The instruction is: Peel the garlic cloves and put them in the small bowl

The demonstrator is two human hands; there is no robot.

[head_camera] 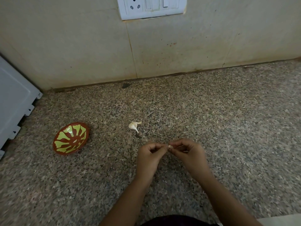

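My left hand (150, 154) and my right hand (189, 152) meet fingertip to fingertip above the speckled granite counter (228, 128). Between them they pinch a small pale garlic clove (170, 146), mostly hidden by the fingers. A second garlic clove (133, 125) in its white papery skin lies on the counter a little beyond my left hand. The small bowl (70, 139), red-brown with a yellow-green pattern, sits to the left; a tiny pale speck shows inside it.
A white appliance panel (14, 101) stands at the left edge. The tiled wall (162, 54) with a white socket and switch plate (151, 7) rises behind the counter. A small dark scrap (125, 85) lies by the wall's foot.
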